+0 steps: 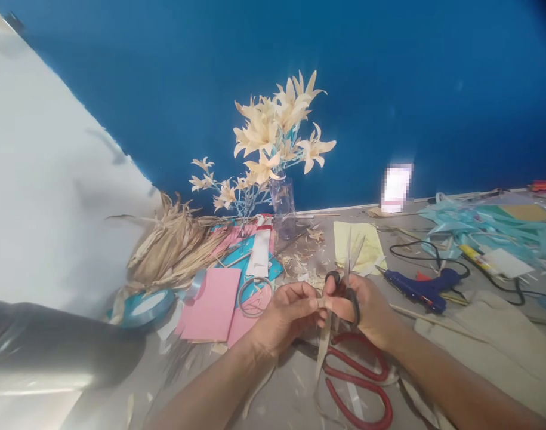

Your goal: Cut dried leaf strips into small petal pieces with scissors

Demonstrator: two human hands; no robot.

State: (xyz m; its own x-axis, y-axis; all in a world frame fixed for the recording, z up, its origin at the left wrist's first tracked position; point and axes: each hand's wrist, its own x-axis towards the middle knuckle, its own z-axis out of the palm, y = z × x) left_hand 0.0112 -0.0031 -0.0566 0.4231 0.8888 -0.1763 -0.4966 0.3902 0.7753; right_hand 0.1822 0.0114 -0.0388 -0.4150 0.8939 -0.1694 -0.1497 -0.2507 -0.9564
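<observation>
My left hand (284,313) pinches the top of a narrow pale strip of dried husk (323,349), which hangs below my fingers. Touching it at the same spot, the thumb and fingers of my right hand (366,301) are closed too. Black-handled scissors (354,306) hang on my right hand's fingers, with their blades pointing up and apart. Under my hands, large red-handled scissors (360,382) lie on the table; my hands partly cover their blades.
Cream flowers (264,131) stand in a clear vase (282,206) at the back. Dried husks (165,245), pink paper (212,304) and ribbon (150,307) lie left. Right are a blue glue gun (422,286), its cord, turquoise strips (474,221) and beige cloth (496,352).
</observation>
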